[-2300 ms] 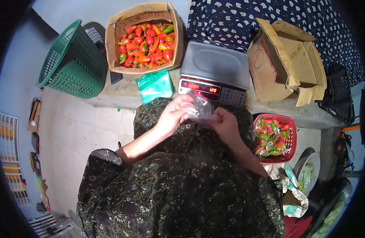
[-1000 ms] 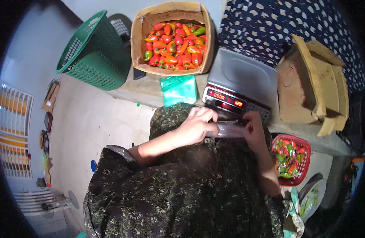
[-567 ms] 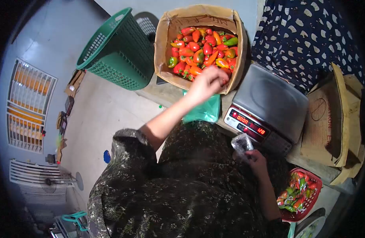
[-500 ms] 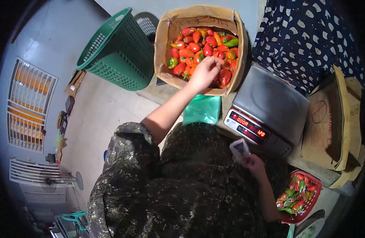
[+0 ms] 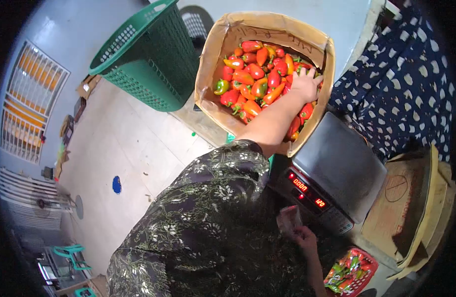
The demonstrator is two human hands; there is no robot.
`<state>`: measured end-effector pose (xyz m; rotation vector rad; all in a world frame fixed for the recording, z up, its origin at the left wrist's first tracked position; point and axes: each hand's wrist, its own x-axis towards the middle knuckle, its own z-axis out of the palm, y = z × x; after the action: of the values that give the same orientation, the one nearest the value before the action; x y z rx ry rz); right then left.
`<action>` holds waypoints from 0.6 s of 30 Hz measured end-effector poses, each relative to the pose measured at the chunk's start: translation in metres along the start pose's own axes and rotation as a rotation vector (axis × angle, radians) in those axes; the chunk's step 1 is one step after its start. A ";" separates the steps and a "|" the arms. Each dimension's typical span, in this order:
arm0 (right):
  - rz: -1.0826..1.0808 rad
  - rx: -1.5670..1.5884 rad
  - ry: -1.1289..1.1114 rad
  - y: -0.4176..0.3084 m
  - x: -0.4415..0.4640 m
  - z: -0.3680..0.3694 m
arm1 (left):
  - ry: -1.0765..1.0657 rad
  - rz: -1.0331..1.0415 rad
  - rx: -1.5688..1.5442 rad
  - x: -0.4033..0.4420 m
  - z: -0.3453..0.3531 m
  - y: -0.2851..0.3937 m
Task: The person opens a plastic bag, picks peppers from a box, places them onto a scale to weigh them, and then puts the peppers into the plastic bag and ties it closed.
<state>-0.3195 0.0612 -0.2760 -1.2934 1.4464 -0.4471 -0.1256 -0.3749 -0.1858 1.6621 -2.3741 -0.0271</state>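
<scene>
My left hand (image 5: 306, 85) reaches into a cardboard box (image 5: 208, 94) full of red, orange and green peppers (image 5: 256, 72). Its fingers are spread over the peppers at the box's right side, and nothing shows in its grasp. Low in front of my body, my right hand (image 5: 305, 238) pinches a small clear plastic bag (image 5: 289, 220). That bag hangs beside the front of a digital scale (image 5: 339, 168), whose display glows red. The scale's plate carries nothing. Green plastic (image 5: 231, 138) peeks out below the box, mostly hidden behind my left arm.
A tall green basket (image 5: 158, 64) stands left of the box. At the lower right sits a red basket (image 5: 369, 271) holding bagged peppers. Folded cardboard (image 5: 391, 213) leans right of the scale, below a dark patterned cloth (image 5: 396, 84). A blue spot (image 5: 117, 184) marks the floor.
My left hand has moved right and deeper across the box, and its fingers have spread. My right hand still holds the plastic bag. The whole view has shifted and tilted.
</scene>
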 end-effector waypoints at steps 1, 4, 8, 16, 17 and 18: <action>0.024 0.002 -0.008 -0.006 -0.003 -0.003 | -0.073 -0.045 -0.029 -0.003 -0.018 0.003; 0.103 -0.008 0.006 0.001 0.000 -0.004 | -0.279 -0.062 -0.007 0.004 -0.035 -0.006; 0.069 -0.010 0.004 0.000 0.001 -0.006 | -0.409 -0.015 0.163 0.002 -0.034 -0.006; 0.132 0.190 0.057 0.003 -0.012 -0.004 | 0.105 0.082 0.368 -0.005 -0.049 -0.051; 0.107 0.168 0.051 -0.008 -0.011 -0.005 | 0.163 0.080 0.435 -0.002 -0.056 -0.064; 0.082 0.147 0.043 -0.019 -0.010 -0.007 | 0.220 0.077 0.503 0.000 -0.064 -0.077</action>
<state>-0.3189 0.0609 -0.2534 -1.1098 1.4690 -0.5189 -0.0417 -0.3941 -0.1352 1.6537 -2.3944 0.7828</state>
